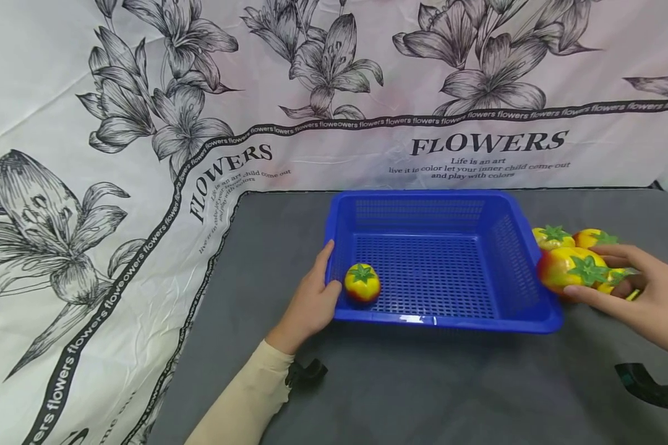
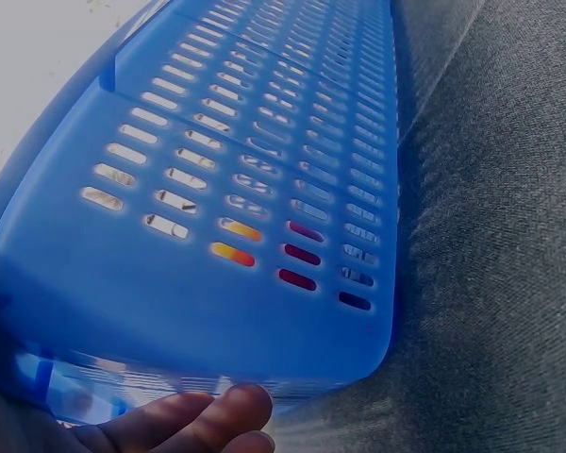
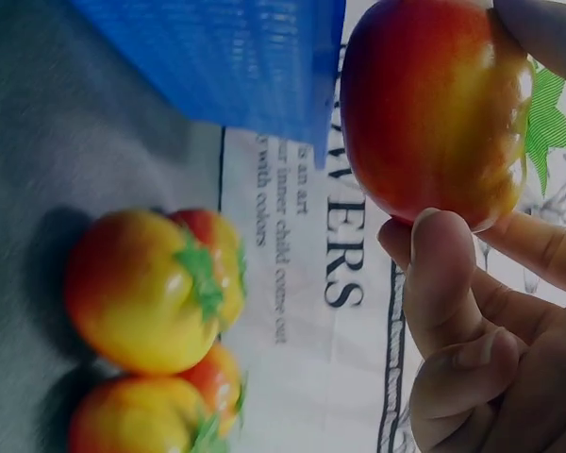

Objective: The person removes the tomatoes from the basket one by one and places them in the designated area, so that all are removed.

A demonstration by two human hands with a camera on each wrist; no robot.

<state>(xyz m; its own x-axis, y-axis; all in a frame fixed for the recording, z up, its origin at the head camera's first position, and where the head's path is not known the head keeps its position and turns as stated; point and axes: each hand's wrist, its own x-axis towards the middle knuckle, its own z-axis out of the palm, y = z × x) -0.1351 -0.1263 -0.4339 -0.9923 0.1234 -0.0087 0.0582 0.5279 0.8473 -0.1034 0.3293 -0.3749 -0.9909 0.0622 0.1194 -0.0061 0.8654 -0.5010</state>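
Note:
A blue plastic basket point(image 1: 412, 322) with slotted walls stands on the dark table. My left hand point(image 1: 308, 296) grips it at its left rim near the front corner; in the left wrist view fingertips point(image 2: 241, 408) show at the basket's outside. Inside, at the front left, sits one yellow-red tomato point(image 1: 362, 284) with a green star-shaped top. My right hand point(image 1: 646, 290) pinches another such tomato point(image 3: 434, 113) between thumb and fingers, raised above the table just outside the basket's right wall. Several more tomatoes point(image 3: 141, 293) lie on the table below it, partly hidden by hand and fruit in the head view.
The grey table point(image 1: 423, 389) carries the basket and the loose tomatoes. Behind and to the left hangs a white cloth point(image 1: 334, 157) printed with flowers and lettering. Black straps point(image 1: 654, 386) sit at both wrists.

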